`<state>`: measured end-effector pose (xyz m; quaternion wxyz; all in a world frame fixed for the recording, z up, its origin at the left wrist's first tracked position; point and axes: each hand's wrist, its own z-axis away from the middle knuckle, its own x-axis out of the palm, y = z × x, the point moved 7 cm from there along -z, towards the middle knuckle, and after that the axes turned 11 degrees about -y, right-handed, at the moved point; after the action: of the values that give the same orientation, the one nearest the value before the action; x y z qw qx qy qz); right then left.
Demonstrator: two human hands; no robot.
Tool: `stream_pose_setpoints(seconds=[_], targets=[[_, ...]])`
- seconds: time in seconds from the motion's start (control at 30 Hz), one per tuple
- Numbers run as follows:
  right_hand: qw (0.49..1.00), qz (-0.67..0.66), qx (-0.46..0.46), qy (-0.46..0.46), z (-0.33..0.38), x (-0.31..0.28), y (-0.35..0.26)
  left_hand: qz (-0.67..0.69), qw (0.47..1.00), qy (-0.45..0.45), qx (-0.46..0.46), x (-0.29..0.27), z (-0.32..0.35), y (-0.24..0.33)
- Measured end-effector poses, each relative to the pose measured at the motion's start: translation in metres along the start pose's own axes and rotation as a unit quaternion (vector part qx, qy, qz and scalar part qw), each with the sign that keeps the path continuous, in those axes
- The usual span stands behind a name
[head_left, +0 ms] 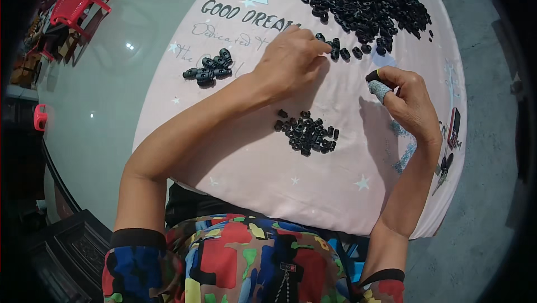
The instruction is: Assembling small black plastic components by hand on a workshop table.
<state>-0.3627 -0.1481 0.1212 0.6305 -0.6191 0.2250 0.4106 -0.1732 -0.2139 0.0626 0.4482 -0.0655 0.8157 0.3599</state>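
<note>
Left hand (291, 59) pinches at loose small black plastic pieces (344, 52) just right of its fingertips, at the big heap's (363, 1) near edge; right hand (405, 99) grip closed on one black piece (372, 75), near

Garment: short-sleeved top (251, 264), patchwork print in red, blue, green, yellow and black blocks; black ribbed cuff bands on both sleeves; dark zip with metal pull down the front centre. Forearms bare. Left hand (291, 59): nothing worn. Right hand (411, 99): one patterned grey-blue fabric finger cot (380, 90) with a yellow-green rim.
</note>
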Motion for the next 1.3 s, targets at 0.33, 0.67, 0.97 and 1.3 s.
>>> stream_pose_setpoints(seconds=[0.33, 0.67, 0.97, 1.3], targets=[[1.000, -0.002, 0.016, -0.011, -0.002, -0.002, 0.008, -0.001, 0.998, -0.017, -0.052, 0.016, -0.017, -0.005], [1.000, 0.008, -0.011, 0.006, -0.001, -0.002, 0.003, -0.023, 0.998, 0.011, -0.054, 0.021, -0.048, -0.015], [0.998, -0.002, -0.031, 0.056, -0.002, -0.004, -0.001, 0.030, 0.996, -0.087, -0.021, 0.011, -0.061, -0.023], [0.987, -0.136, -0.043, 0.072, -0.006, 0.010, -0.016, 0.528, 0.837, -0.097, -0.102, 0.006, 0.018, -0.019]])
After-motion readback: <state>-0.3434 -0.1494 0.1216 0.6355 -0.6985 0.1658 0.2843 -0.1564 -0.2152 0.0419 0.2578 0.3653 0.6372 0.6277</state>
